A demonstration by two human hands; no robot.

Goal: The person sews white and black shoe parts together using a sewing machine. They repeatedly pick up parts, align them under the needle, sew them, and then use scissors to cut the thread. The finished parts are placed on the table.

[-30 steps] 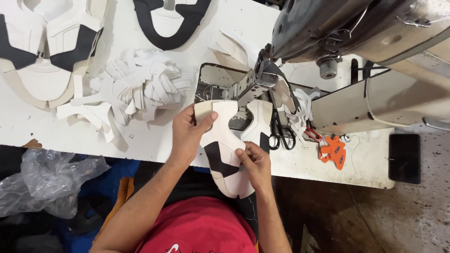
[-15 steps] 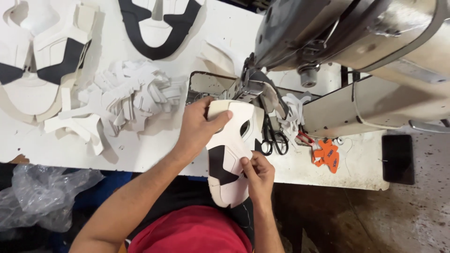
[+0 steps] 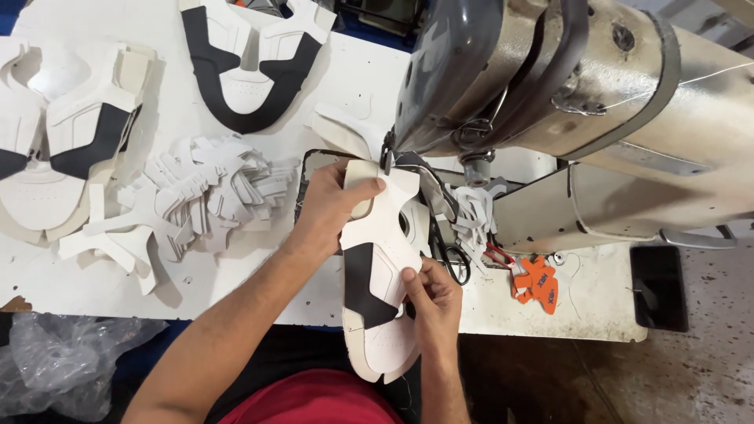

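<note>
White-and-black shoe upper on bench under sewing machine; left hand fingers pressing top edge, right hand fingers pinching side edge.

Both hands slid the shoe upper (white-and-black) under the machine.

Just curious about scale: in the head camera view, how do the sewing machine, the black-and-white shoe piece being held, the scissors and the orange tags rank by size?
1. Sewing machine, largest, though it is also nearest the camera.
2. Black-and-white shoe piece.
3. Scissors and orange tags look alike in size; the scissors are partly hidden, so no ranking.
</note>
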